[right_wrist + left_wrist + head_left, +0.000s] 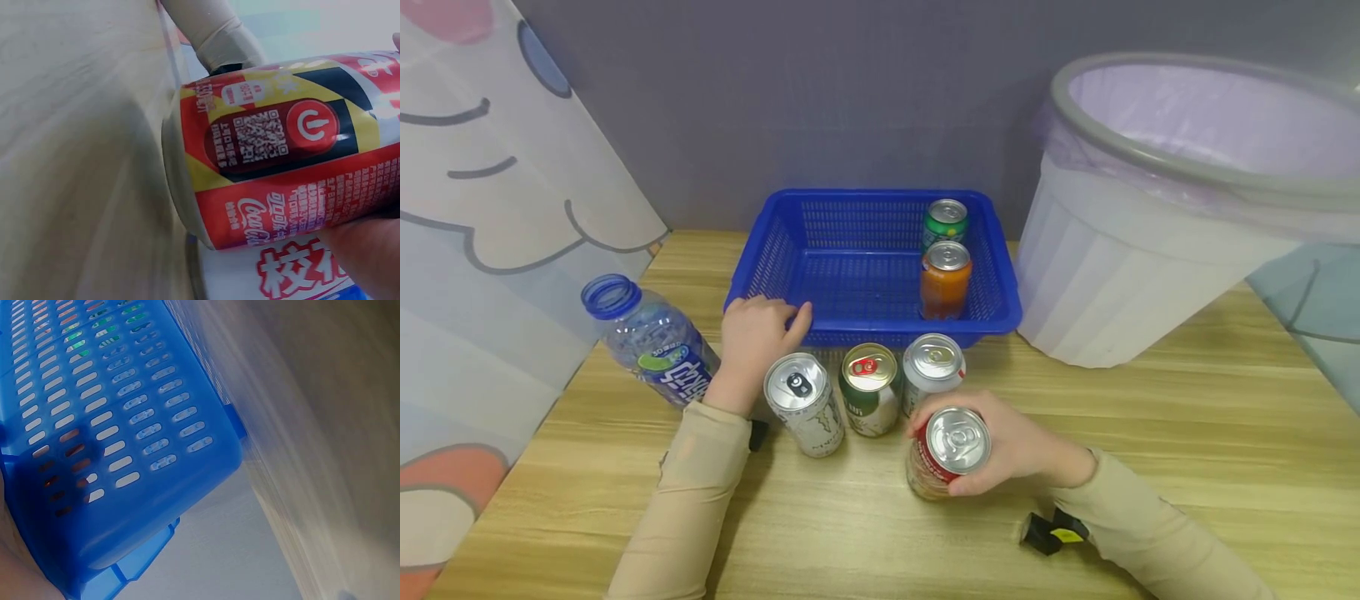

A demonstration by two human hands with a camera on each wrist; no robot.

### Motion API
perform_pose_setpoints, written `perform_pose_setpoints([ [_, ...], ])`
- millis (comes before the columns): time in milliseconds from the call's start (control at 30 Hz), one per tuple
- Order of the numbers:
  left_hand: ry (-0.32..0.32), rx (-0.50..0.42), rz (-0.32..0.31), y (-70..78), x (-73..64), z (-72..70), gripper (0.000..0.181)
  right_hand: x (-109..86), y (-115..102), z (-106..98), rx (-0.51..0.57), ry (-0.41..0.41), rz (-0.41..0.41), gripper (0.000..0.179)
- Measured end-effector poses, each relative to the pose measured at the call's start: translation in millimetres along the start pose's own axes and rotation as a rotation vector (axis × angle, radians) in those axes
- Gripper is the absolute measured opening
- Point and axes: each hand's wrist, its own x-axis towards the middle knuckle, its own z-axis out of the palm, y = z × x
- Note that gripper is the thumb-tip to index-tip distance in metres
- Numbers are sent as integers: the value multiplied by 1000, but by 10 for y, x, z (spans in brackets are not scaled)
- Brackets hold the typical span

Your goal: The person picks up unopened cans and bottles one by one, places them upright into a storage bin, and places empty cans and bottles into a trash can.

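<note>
My right hand (1000,442) grips a red Coca-Cola can (934,462) round its side, at the front of a group of cans. Its printed label shows large in the right wrist view; whether its base touches the table I cannot tell. My left hand (762,337) holds the near left corner of the blue plastic basket (880,325), fingers over the rim. Inside the basket's right side stand an orange can (945,287) and a green can (937,229). Between my hands are a white can (812,417), a green-and-white can (870,400) and another white can (925,379).
A clear bottle (662,342) with a blue neck and no cap leans in view left of my left forearm. At the right stands a white bin (1105,250) with a purplish liner. Behind the wooden table (820,533) rises a grey wall (775,100).
</note>
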Motion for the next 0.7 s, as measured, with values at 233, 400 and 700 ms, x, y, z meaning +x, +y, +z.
perform_pose_setpoints([
  [233, -10, 3, -8, -13, -8, 4, 46, -20, -85, -59, 18, -15, 1, 52],
  [400, -4, 8, -4, -15, -5, 5, 46, -32, -102, -122, 60, -18, -38, 52],
  [700, 4, 2, 2, -3, 4, 8, 46, -65, -154, -246, 67, -12, -113, 50],
])
